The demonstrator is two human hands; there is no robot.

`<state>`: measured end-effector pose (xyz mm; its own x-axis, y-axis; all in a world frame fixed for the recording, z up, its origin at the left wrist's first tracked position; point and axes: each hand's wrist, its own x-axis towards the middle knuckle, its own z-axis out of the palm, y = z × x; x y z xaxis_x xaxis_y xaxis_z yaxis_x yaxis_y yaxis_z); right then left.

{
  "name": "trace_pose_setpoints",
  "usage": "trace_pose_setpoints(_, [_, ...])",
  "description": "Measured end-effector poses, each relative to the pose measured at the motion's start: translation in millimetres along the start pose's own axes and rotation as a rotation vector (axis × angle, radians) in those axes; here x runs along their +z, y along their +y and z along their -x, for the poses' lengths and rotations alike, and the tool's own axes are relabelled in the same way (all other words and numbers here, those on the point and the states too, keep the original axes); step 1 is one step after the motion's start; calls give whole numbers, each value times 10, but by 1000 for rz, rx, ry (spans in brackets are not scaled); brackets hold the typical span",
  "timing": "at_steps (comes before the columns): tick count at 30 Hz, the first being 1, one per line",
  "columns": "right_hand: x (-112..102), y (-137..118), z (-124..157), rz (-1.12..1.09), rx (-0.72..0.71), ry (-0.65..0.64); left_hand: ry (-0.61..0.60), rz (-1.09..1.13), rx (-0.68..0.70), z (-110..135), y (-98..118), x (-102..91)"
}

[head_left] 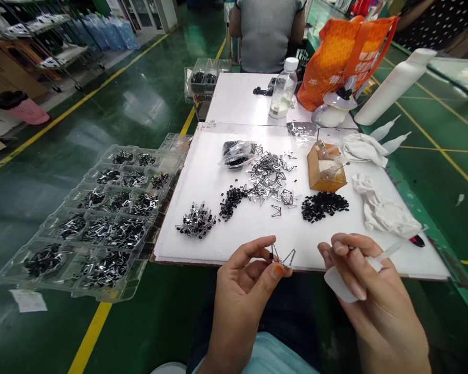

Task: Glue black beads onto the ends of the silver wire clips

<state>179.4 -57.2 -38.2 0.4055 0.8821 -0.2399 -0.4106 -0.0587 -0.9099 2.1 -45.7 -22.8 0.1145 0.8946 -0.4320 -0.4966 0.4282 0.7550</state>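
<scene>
Near the table's front edge, my left hand point(244, 293) pinches a bent silver metal clip point(290, 258) between thumb and fingers. A small black piece point(272, 255) sits on one of its legs. My right hand point(382, 304) holds another small black piece point(351, 248) at its fingertips. Tucked in the same hand is a translucent white plastic dropper point(340, 284), its thin nozzle pointing up and right. Beyond the hands lie a heap of bare metal clips point(271, 174), loose black pieces point(324, 206) and a pile of clips with black ends point(197, 220).
An orange-brown box point(327, 176) and crumpled white gloves point(390, 213) lie on the right of the white table point(234, 244). Left of it are clear compartment trays point(68, 246) full of parts. A bottle point(284, 88) and orange bag point(335, 57) stand behind; a person point(271, 34) sits beyond.
</scene>
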Motion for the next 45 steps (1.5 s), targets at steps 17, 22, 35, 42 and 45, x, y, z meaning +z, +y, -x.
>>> trace_pose_setpoints(17, [88, 28, 205, -111, 128, -205, 101, -34, 110, 44, -26, 45])
trace_pose_setpoints(22, [125, 49, 187, -47, 32, -142, 159, -85, 115, 103, -18, 120])
trace_pose_setpoints(35, [199, 165, 294, 39, -57, -145, 187, -331, 615, 152, -125, 133])
trace_pose_setpoints(42, [241, 203, 288, 132, -188, -172, 188, -456, 766, 161, -179, 112])
trace_pose_setpoints(45, [220, 216, 277, 152, -214, -195, 175, -530, 920, 120, -179, 94])
